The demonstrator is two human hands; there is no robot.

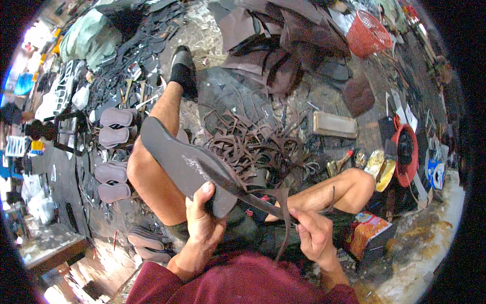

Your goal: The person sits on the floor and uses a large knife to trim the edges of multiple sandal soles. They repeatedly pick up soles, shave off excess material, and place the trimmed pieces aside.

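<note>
My left hand [203,215] is closed round the lower end of a dark grey sandal sole [177,159], thumb on top. The sole is tilted up over my lap, with white chalky smears on its face. A brown strap [266,204] runs from the sole's edge to my right hand [314,235], which pinches its end and draws it out to the right. Another thin end of strap hangs down beside it. Past the sole, on the floor between my legs, lies a tangled heap of brown straps [253,139].
Stacked grey soles [114,136] stand to the left. Brown sheets [288,45] lie piled at the far side, near a red basket [368,35]. At right are a pale block [334,124], a brush [345,159], yellow cans [386,174], a red basin [406,152] and a printed box [367,234].
</note>
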